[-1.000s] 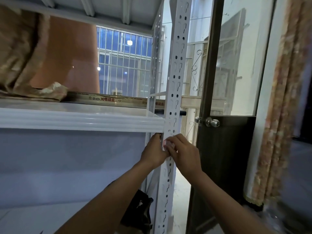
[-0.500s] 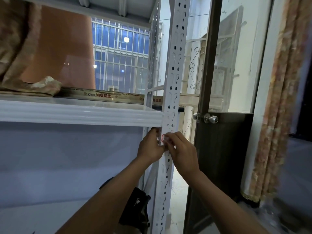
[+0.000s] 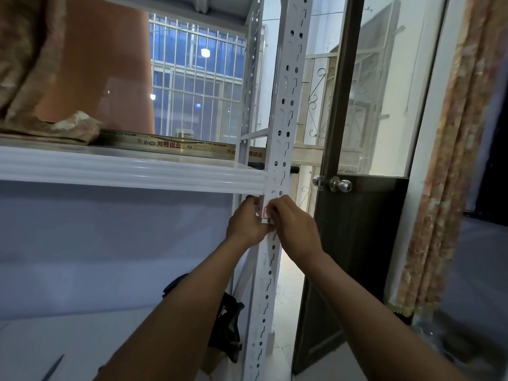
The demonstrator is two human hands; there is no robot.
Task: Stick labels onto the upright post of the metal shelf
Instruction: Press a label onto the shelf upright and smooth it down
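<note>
white slotted metal post (image 3: pixel 283 105), small red-and-white label (image 3: pixel 265 213) against it — left hand (image 3: pixel 246 224), right hand (image 3: pixel 292 229), both grips pinching it

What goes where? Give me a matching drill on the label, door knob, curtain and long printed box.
1. label
2. door knob
3. curtain
4. long printed box

a. hanging at far right
b. lying on the shelf board
c. on the upright post, between left hand and right hand
d. on the dark door, right of the post

Pairs: 1-c, 2-d, 3-a, 4-b
</note>
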